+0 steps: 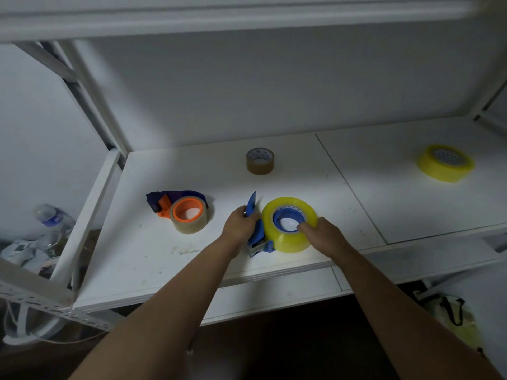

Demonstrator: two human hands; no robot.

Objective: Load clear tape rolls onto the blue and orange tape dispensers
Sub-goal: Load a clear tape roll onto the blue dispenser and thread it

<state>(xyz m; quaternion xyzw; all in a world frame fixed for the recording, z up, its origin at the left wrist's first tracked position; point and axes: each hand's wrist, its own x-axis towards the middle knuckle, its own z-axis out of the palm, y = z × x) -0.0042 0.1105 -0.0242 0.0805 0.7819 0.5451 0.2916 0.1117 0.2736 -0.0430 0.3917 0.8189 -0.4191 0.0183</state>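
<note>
The blue tape dispenser (255, 212) lies on the white shelf (301, 171) near its front edge. A thick yellowish clear tape roll (285, 241) sits around its blue hub. My left hand (240, 224) grips the dispenser's blue body from the left. My right hand (322, 233) holds the roll's right side, with a finger on the hub's rim. To the left lies the orange tape dispenser (164, 205), with a tan clear tape roll (190, 224) on its orange hub; no hand touches it.
A small brown tape roll (260, 161) stands at the back middle of the shelf. A flat yellow tape roll (445, 163) lies at the far right. White shelf posts rise at the left. A plastic bottle (52, 216) and clutter lie below left.
</note>
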